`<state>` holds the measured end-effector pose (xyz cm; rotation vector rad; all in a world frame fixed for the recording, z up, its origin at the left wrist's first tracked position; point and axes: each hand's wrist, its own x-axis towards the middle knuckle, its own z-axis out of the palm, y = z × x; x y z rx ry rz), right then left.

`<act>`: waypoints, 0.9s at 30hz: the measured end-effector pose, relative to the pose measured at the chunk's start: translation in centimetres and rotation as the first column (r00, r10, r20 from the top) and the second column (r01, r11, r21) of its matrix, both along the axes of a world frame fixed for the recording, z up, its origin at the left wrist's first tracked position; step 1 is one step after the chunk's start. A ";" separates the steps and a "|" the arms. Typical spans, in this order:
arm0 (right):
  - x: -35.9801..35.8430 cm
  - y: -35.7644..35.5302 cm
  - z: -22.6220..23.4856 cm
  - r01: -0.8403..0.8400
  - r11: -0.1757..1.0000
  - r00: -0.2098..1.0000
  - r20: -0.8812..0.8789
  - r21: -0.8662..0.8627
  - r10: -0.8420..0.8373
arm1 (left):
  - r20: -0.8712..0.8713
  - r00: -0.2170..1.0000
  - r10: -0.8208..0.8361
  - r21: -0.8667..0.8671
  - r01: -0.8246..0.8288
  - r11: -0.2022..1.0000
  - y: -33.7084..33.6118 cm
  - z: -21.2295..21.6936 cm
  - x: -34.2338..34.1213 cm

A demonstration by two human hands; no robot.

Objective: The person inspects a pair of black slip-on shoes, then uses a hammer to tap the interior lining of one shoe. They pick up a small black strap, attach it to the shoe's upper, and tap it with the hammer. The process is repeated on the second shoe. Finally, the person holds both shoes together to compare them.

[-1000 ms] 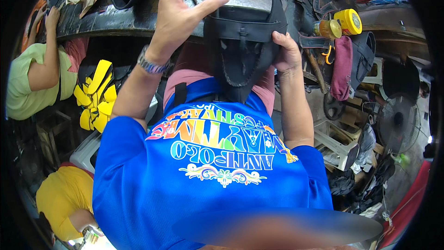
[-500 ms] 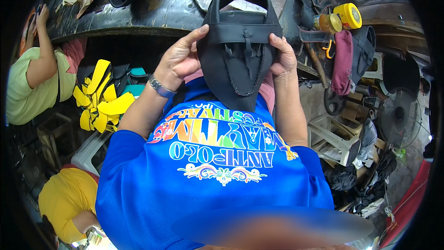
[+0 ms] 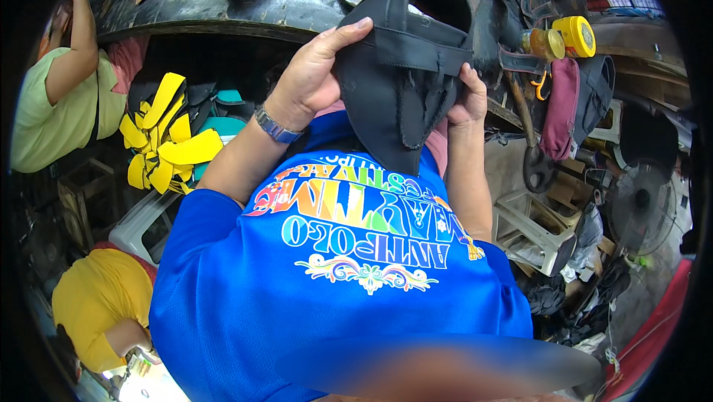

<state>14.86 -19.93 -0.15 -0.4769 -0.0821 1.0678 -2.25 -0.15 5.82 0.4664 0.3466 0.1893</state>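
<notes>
Between my hands, in front of my chest, I hold up a black shoe upper (image 3: pixel 371 101). It has an opening at the top, a band across the middle and a tapering lower end with a rough-edged V-shaped seam. My left hand (image 3: pixel 316 67) grips its left edge, thumb lying on the front face by the band. My right hand (image 3: pixel 469 97) pinches the right edge, thumb on the front. The fingers behind the upper are partly hidden. The upper leans, its opening toward the upper right.
Ahead is a dark worktable (image 3: pixel 245 12) with black pieces on it. At its right stand a yellow tub (image 3: pixel 574 36) and a glass jar (image 3: pixel 546 44), near orange-handled scissors (image 3: pixel 540 86). Yellow cut pieces (image 3: pixel 167 134) are heaped at left. Two people work on the left; a fan (image 3: pixel 645 209) stands right.
The upper has tilted and turned, its opening swinging to the right. My left hand has risen a little with it, and both hands keep their grip.
</notes>
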 end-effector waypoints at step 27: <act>-1.2 0.3 3.5 0.052 0.998 0.998 0.036 0.019 -0.053 | 0.078 0.996 -0.043 0.086 0.036 0.996 0.9 -2.5 0.8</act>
